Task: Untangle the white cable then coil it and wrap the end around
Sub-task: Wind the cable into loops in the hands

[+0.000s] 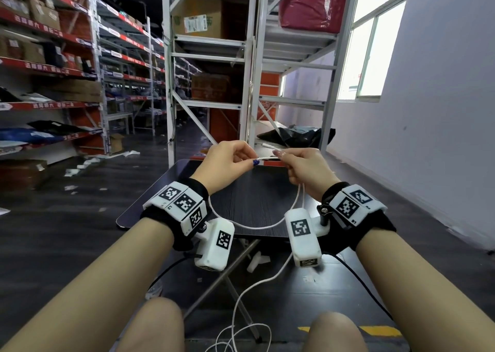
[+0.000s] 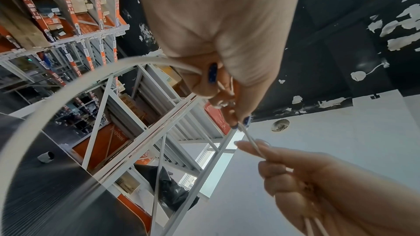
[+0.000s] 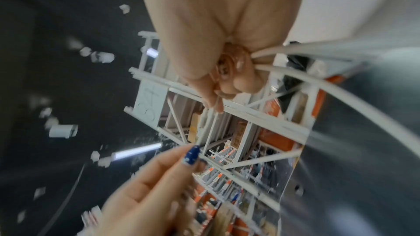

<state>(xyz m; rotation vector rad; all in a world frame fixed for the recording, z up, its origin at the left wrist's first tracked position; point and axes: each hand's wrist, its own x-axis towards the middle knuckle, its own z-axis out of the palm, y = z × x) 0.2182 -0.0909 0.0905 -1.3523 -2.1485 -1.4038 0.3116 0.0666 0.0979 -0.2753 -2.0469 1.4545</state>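
A thin white cable (image 1: 257, 226) hangs in a loop between my two hands above a small dark table (image 1: 257, 196). My left hand (image 1: 233, 161) pinches a short taut stretch of it between thumb and forefinger. My right hand (image 1: 302, 164) grips the cable in a closed fist, with two strands running down out of the fist. A white plug end (image 1: 270, 146) sticks out beyond the right hand. More cable (image 1: 241, 333) trails down to the floor between my knees. The left wrist view shows the left hand (image 2: 232, 92) pinching the cable (image 2: 56, 100) and the right hand (image 2: 295, 173) opposite.
Metal shelving (image 1: 249, 65) stands just behind the table, with a black bag (image 1: 297, 136) on its low shelf. Long racks of boxes (image 1: 48, 57) line the left. A white wall (image 1: 428, 110) runs along the right. Paper scraps litter the dark floor (image 1: 80, 169).
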